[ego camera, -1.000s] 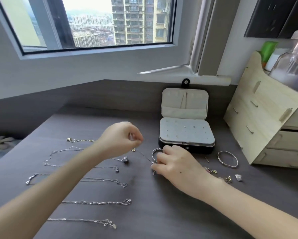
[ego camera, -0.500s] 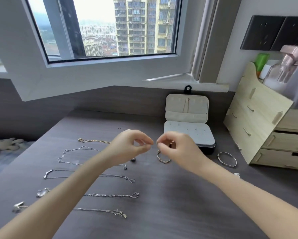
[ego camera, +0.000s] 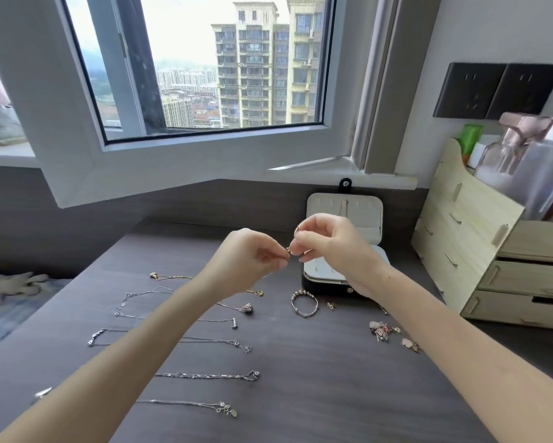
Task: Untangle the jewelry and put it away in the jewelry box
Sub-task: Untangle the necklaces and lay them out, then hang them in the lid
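My left hand (ego camera: 249, 260) and my right hand (ego camera: 329, 247) are raised above the dark table (ego camera: 316, 394), fingertips almost meeting. Between them they pinch a small piece of jewelry (ego camera: 290, 248); it is too small to tell what it is. Behind my right hand stands the open jewelry box (ego camera: 342, 276), its pale lid upright against the wall. A beaded bracelet (ego camera: 304, 303) lies just in front of the box. Several thin silver chains (ego camera: 208, 375) lie in rows on the table to the left, partly hidden by my left forearm.
A small heap of earrings and charms (ego camera: 382, 329) lies right of the bracelet. A wooden drawer organiser (ego camera: 492, 266) with bottles on top stands at the right. An open window sash (ego camera: 189, 167) juts over the table's back edge.
Both hands rose from the table and came together holding the small piece. The beaded bracelet my right hand touched now lies alone. The camera tilted up and drew nearer.
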`<move>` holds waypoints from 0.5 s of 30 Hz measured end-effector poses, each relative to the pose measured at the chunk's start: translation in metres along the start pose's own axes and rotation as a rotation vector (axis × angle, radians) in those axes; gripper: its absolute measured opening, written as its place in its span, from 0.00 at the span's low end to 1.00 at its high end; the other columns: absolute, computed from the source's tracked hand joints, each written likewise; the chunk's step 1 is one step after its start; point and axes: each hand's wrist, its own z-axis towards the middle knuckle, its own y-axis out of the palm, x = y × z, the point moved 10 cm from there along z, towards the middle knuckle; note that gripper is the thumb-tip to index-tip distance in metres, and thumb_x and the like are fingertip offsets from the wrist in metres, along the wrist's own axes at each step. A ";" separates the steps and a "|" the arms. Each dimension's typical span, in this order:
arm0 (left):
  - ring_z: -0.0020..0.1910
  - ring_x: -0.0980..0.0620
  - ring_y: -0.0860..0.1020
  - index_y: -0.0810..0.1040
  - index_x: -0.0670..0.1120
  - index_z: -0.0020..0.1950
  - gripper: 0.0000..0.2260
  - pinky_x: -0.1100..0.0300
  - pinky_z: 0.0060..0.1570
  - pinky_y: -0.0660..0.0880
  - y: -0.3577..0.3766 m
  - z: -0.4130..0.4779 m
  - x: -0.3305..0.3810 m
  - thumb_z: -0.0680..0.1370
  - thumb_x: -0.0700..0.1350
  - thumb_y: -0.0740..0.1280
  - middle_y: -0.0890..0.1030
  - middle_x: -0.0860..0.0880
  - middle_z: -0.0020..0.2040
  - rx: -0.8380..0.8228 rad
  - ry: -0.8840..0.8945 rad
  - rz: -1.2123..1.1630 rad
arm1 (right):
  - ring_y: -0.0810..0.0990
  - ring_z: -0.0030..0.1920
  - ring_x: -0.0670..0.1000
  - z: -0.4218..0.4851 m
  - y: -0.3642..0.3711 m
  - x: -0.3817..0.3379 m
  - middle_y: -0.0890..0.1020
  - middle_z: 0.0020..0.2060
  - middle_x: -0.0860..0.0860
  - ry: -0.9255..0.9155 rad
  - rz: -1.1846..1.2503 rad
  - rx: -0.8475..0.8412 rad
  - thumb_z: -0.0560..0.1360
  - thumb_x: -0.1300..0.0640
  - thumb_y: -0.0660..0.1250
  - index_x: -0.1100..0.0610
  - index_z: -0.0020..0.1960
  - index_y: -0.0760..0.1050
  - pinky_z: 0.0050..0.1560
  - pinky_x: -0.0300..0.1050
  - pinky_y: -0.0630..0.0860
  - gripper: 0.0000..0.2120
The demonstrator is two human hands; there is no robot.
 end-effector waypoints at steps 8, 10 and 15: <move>0.30 0.69 0.74 0.84 0.43 0.44 0.03 0.77 0.32 0.66 -0.010 0.008 0.018 0.73 0.41 0.72 0.81 0.54 0.34 0.064 0.065 0.110 | 0.81 0.37 0.50 0.007 -0.006 -0.019 0.82 0.38 0.56 -0.074 -0.028 0.052 0.78 0.64 0.58 0.58 0.44 0.70 0.43 0.46 0.80 0.05; 0.30 0.65 0.74 0.84 0.42 0.44 0.04 0.76 0.33 0.66 -0.016 0.012 0.023 0.73 0.41 0.72 0.82 0.52 0.35 0.095 0.090 0.166 | 0.82 0.38 0.51 0.009 -0.007 -0.024 0.82 0.39 0.57 -0.093 -0.043 0.068 0.79 0.63 0.57 0.57 0.45 0.68 0.42 0.45 0.80 0.05; 0.33 0.56 0.76 0.84 0.41 0.43 0.05 0.72 0.36 0.68 -0.031 0.024 0.033 0.74 0.42 0.71 0.83 0.49 0.38 0.095 0.148 0.259 | 0.83 0.42 0.53 0.014 -0.009 -0.029 0.83 0.41 0.58 -0.080 -0.057 0.086 0.81 0.61 0.54 0.55 0.46 0.66 0.44 0.45 0.81 0.06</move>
